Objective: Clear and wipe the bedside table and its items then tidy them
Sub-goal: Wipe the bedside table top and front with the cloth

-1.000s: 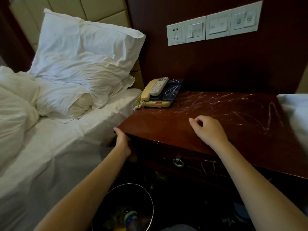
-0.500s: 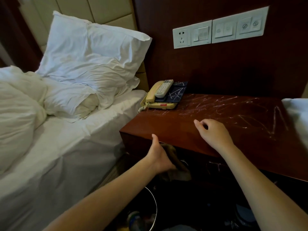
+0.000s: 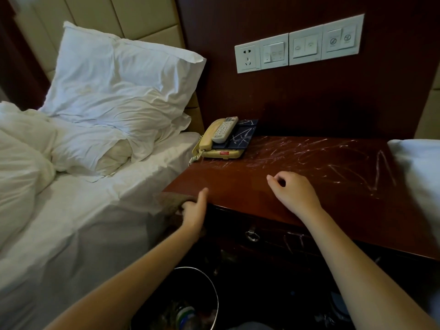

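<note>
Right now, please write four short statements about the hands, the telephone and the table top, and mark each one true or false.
1. The left hand holds a cloth at the table front corner. True.
2. A remote control lies on the telephone. True.
3. The right hand lifts the telephone. False: it rests on the table top, apart from the telephone.
4. The table top has no marks. False: white scribbles cross it.
</note>
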